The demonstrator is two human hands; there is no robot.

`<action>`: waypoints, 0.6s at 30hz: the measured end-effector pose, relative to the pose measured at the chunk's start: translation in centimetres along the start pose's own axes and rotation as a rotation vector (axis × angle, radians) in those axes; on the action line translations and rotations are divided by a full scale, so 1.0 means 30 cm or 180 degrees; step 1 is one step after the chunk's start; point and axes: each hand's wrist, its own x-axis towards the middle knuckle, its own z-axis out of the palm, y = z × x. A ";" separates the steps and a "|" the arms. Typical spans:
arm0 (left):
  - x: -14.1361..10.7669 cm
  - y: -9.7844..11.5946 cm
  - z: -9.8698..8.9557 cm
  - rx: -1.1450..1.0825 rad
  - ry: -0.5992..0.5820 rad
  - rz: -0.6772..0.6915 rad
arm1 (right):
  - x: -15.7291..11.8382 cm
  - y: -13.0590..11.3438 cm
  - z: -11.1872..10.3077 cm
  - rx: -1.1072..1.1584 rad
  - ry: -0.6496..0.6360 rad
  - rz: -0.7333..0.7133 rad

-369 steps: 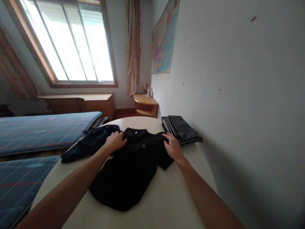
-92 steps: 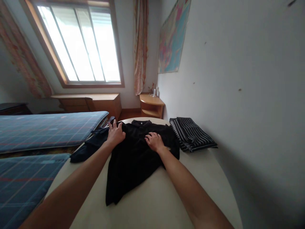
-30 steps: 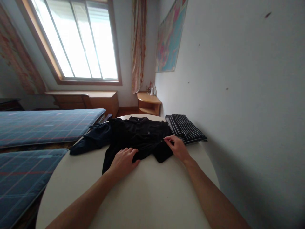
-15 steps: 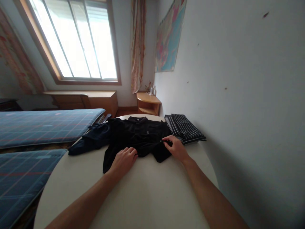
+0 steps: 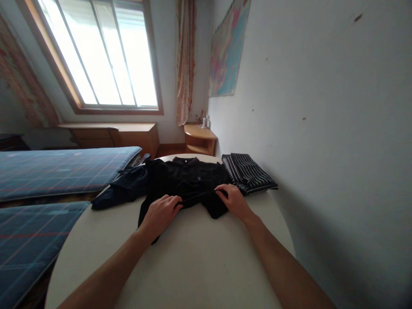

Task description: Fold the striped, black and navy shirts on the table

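The left hand (image 5: 162, 213) and right hand (image 5: 234, 201), fingers closed down to thumbs, are pinching the near edge of the black shirt (image 5: 185, 180) lying on the pale table (image 5: 206, 262), seemingly straightening that edge, the next move probably calling for equal tension from both grips.

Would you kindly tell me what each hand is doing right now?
Left hand: closed, holding the near edge of the black shirt.
Right hand: closed, pinching the black shirt.
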 end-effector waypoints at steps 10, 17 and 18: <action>-0.004 -0.015 -0.047 -0.0197 -0.0376 -0.0599 | 0.001 0.014 0.005 0.0099 -0.0036 0.0163; 0.012 -0.089 -0.065 -0.1141 0.0033 -0.1383 | -0.012 0.026 0.000 -0.0320 -0.0244 0.0087; 0.013 -0.109 -0.061 -0.1238 0.0125 -0.1460 | -0.014 0.032 -0.003 -0.0438 -0.0274 0.0098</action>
